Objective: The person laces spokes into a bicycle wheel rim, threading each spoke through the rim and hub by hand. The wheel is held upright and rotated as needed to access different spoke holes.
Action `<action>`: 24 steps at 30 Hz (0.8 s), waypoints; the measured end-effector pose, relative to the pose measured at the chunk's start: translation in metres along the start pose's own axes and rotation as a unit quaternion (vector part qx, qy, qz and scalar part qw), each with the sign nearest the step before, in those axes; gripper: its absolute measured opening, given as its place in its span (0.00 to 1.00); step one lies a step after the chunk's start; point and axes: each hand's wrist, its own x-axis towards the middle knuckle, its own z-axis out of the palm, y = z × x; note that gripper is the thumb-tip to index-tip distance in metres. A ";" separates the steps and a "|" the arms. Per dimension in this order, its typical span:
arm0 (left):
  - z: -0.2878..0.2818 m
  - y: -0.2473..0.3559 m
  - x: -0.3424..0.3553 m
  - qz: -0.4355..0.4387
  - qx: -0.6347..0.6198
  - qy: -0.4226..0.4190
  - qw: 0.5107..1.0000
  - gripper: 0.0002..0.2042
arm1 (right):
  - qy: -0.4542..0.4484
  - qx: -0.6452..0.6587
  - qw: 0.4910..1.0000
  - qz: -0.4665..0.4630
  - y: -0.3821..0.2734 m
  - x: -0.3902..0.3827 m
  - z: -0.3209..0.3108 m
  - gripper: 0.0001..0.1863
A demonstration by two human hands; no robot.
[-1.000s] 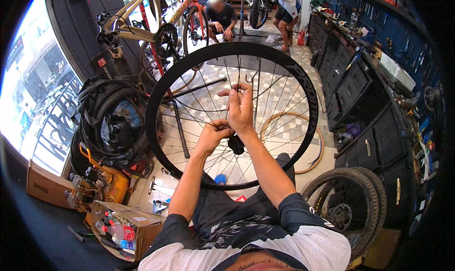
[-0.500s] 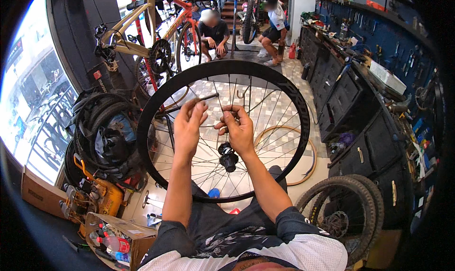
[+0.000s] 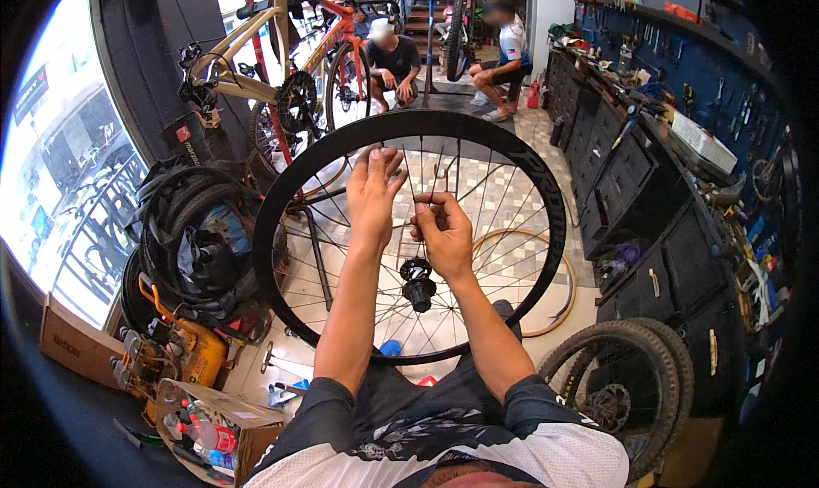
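In the head view, the bicycle wheel (image 3: 556,232) fills mid-frame, seemingly laced already: deep, smooth black rim (image 3: 409,124), thin straight spokes, stepped cylindrical hub (image 3: 418,283). At centre, the right hand (image 3: 444,234) pinches 1 spoke (image 3: 421,168) between thumb and forefinger; just left, the left hand (image 3: 373,189) is loosely spread, apparently empty. Remaining spoke work cannot be told.

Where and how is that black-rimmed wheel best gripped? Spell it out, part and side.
Probably by the rim, one hand each at its left and right flanks, coming from outside. That band is broad and both flanks lie bare, while the forearms cross its lower part. The spokes look too thin to carry by.
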 end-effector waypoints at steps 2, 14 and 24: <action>0.003 -0.006 0.007 0.002 -0.044 0.005 0.999 0.22 | 0.010 -0.016 1.000 -0.002 -0.003 -0.001 0.003 0.10; -0.005 -0.013 0.020 0.033 -0.121 -0.078 0.989 0.11 | 0.000 -0.260 0.961 -0.090 -0.026 0.007 0.008 0.22; -0.001 -0.006 0.015 -0.001 -0.164 -0.048 0.985 0.07 | -0.004 -0.218 0.967 -0.132 -0.028 0.006 0.014 0.22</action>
